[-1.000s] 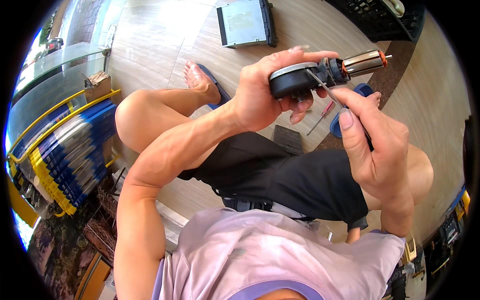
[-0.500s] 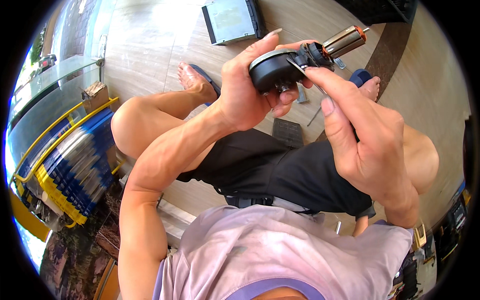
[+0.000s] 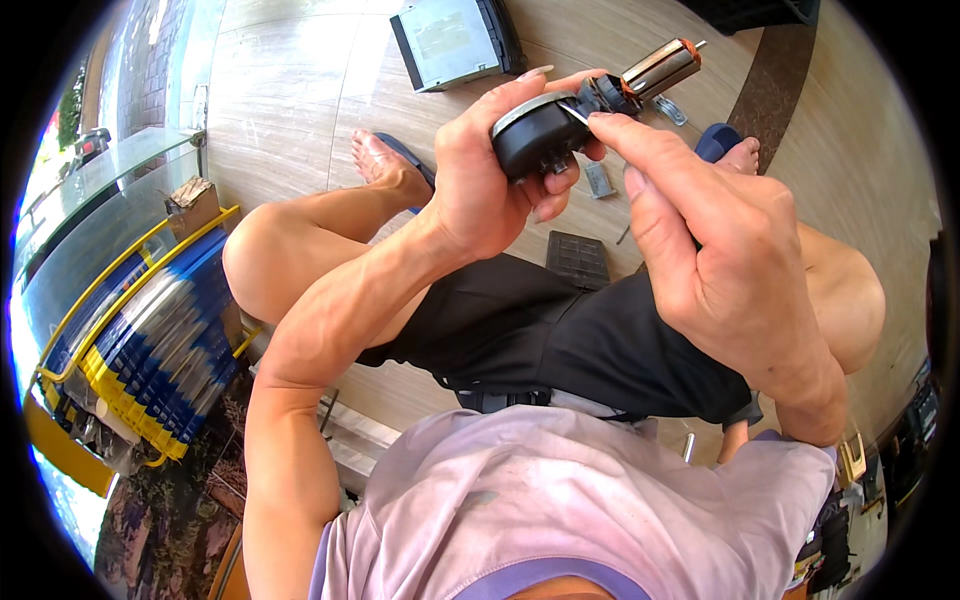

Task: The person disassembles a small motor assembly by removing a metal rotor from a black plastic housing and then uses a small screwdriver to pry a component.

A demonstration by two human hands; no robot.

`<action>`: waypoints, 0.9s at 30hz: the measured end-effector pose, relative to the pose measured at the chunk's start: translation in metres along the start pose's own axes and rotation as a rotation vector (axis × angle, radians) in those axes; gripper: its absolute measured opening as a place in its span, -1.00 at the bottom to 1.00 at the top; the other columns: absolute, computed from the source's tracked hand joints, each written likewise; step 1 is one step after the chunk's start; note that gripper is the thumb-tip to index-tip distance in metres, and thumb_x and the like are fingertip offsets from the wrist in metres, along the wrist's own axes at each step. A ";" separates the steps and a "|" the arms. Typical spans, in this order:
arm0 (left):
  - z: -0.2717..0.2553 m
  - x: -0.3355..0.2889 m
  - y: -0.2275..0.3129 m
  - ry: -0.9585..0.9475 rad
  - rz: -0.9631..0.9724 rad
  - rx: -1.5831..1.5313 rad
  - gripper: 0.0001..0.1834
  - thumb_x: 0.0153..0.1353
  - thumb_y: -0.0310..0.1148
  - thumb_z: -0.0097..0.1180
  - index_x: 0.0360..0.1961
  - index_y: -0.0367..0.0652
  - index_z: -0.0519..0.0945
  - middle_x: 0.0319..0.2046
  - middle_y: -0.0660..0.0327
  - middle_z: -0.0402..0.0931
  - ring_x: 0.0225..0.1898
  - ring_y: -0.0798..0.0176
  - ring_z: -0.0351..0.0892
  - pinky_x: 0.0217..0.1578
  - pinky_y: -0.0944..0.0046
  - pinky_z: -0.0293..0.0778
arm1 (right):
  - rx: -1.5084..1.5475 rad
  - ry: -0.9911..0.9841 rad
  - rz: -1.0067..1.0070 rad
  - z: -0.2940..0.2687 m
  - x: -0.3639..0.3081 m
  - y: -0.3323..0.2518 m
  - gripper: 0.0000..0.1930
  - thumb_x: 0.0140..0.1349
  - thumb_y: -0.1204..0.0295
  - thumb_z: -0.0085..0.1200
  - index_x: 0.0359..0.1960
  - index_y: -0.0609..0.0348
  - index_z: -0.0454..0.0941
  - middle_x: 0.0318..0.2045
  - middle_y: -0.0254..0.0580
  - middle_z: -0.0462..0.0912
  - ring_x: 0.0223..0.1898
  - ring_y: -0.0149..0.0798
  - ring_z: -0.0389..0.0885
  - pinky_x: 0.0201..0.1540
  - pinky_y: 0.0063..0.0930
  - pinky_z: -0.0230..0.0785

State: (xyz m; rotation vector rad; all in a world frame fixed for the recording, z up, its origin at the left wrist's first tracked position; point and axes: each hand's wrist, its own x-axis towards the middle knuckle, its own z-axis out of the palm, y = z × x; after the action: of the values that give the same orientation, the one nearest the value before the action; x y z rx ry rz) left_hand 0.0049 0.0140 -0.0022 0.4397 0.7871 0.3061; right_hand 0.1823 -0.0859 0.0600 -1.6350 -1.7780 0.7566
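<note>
In my left hand point(image 3: 478, 190) is a black rounded motor housing point(image 3: 535, 145) with a pale rim, its fingers wrapped round the back and underside. A motor armature point(image 3: 662, 70), shiny metal with copper windings at its end, sticks out from the housing toward the upper right, its shaft pointing away. My right hand point(image 3: 730, 235) pinches a thin pointed metal tool point(image 3: 574, 113) between thumb and forefinger. The tool's tip lies at the housing's edge, close to the armature's base. Most of the tool is hidden behind the fingers, so its exact kind is unclear.
A silver-and-black box-shaped device point(image 3: 450, 45) lies on the tiled floor ahead. Between my feet are a black plastic piece point(image 3: 577, 258) and a small grey piece point(image 3: 599, 181). At left stands a yellow wire rack point(image 3: 150, 262) of blue packets. A black crate point(image 3: 750, 14) stands far right.
Both hands and the motor part have shifted slightly up and to the left in view. The tool's tip stays at the housing, and less of the tool's shaft shows below the right forefinger.
</note>
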 end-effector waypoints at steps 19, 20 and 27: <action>-0.002 0.005 0.005 0.039 -0.121 -0.082 -0.36 0.48 0.12 -0.24 0.17 -0.18 0.61 -0.49 0.24 0.53 -0.63 0.41 0.24 -0.69 0.40 0.04 | -0.008 -0.036 -0.038 -0.004 0.004 -0.019 -0.68 0.30 0.67 0.12 0.07 0.34 0.67 -0.29 0.00 0.76 -0.43 -0.13 0.74 -0.32 -0.43 0.54; -0.006 0.004 0.012 0.011 -0.095 -0.059 -0.37 0.48 0.12 -0.24 0.16 -0.18 0.60 -0.47 0.21 0.55 -0.62 0.41 0.25 -0.69 0.41 0.06 | -0.029 -0.008 -0.082 -0.008 0.005 -0.018 -0.70 0.32 0.66 0.10 0.08 0.35 0.66 -0.26 0.01 0.77 -0.42 -0.15 0.74 -0.31 -0.45 0.53; -0.010 0.006 0.022 -0.111 -0.162 -0.182 -0.32 0.49 0.15 -0.30 -0.04 -0.26 0.64 -0.34 -0.14 0.62 -0.64 0.36 0.27 -0.77 0.40 0.14 | 0.052 0.093 -0.072 -0.012 0.013 0.000 -0.72 0.42 0.61 0.04 0.10 0.37 0.66 -0.18 -0.02 0.78 -0.40 -0.31 0.70 -0.29 -0.51 0.53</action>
State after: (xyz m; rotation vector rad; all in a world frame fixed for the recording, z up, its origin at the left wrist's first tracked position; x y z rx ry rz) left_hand -0.0007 0.0380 -0.0010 0.2180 0.6754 0.1981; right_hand 0.1902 -0.0732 0.0686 -1.5390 -1.7285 0.6776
